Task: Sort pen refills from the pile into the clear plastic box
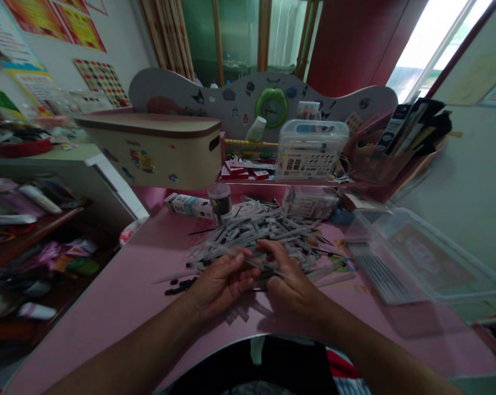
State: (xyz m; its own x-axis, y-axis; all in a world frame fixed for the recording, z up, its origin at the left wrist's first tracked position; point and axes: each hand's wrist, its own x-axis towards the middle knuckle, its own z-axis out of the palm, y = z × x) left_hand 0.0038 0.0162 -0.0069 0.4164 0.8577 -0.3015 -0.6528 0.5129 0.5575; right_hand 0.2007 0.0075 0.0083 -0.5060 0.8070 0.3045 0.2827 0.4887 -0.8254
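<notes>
My left hand [227, 277] and my right hand [289, 280] meet over the front of a large heap of pen barrels [248, 230]. Between my fingers runs a thin translucent pen barrel [258, 264], partly hidden and blurred; both hands are closed on it. Left of my left hand lie small black pen caps [184, 285]. Several short clear pieces [237, 314] rest on the pink desk below my hands. One pale barrel [174, 276] sticks out from the heap on the left.
A clear plastic tray [449, 288] stands at the right beside a row of grey pens [382, 274]. Behind the heap are a jar [220, 202], a long white box [190, 206] and a clear case [311, 151]. A lidded bin [157, 153] occupies the shelf.
</notes>
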